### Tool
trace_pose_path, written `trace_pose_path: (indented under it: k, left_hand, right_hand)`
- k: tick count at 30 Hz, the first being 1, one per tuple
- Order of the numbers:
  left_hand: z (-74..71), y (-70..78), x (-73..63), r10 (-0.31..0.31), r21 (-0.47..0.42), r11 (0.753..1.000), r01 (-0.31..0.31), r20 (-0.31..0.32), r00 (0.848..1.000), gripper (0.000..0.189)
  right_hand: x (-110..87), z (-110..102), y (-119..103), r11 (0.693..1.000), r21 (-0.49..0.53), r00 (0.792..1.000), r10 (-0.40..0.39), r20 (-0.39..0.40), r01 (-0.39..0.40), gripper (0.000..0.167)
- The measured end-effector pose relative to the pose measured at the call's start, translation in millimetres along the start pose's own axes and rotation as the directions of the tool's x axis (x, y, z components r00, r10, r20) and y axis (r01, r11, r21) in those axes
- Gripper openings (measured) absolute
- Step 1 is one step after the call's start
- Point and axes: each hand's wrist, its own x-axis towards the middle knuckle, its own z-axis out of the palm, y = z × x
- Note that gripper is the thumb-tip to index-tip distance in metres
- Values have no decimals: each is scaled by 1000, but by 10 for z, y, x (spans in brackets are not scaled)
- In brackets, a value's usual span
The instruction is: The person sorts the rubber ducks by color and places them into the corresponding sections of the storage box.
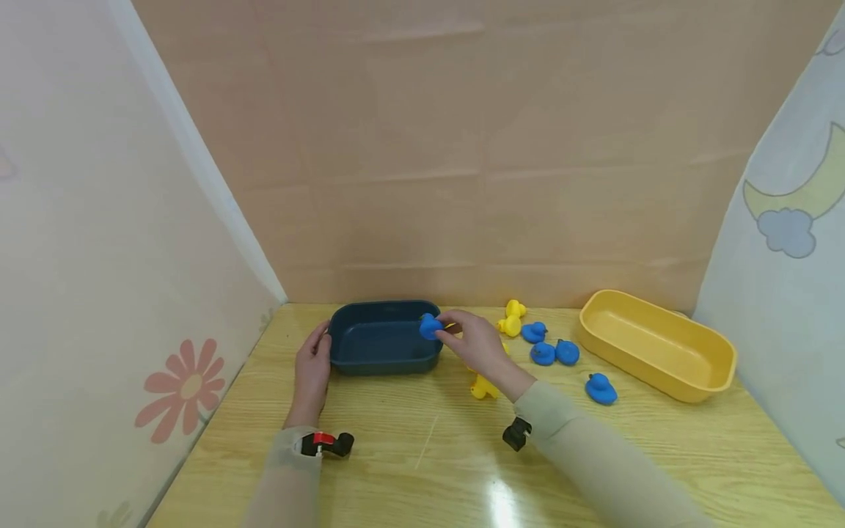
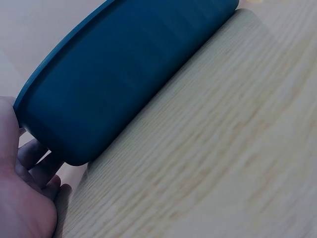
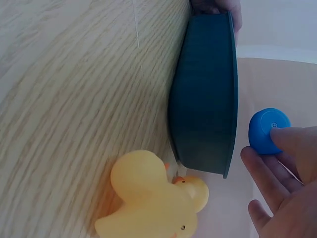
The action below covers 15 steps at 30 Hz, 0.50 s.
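My right hand [image 1: 477,341] pinches a blue rubber duck [image 1: 430,326] between thumb and fingers, over the right end of a dark blue bin [image 1: 386,367]. In the right wrist view, the flat base of the blue duck [image 3: 270,130] shows under the thumb, higher than the bin's rim. My left hand [image 1: 313,367] grips the left end of the bin. The left wrist view has the thumb at the rim of the bin [image 2: 114,79] and fingers of the left hand [image 2: 25,188] curled against its end wall. Yellow rubber ducks [image 3: 148,198] lie beside the bin, below the right hand.
Several blue ducks [image 1: 543,353] sit on the wooden table [image 1: 396,455] right of the right hand, and another blue duck [image 1: 600,389] lies nearer. More yellow ducks [image 1: 510,325] stand near the back wall. A yellow bin [image 1: 660,352] is at the right. Walls enclose the back and sides.
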Motion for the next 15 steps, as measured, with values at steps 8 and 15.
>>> trace_pose_path:
  k: [8, 15]
  left_hand:
    - [25, -35, 17, 10, 45, 999, -10, 1, 1000, 48]
    - [9, -61, 23, 1, 39, 999, -1, -7, 1000, 48]
  right_hand:
    - [62, 95, 11, 1000, 5, 1000, 22, 11, -22, 24]
    - [87, 120, 1, 999, -21, 999, 39, 31, -38, 22]
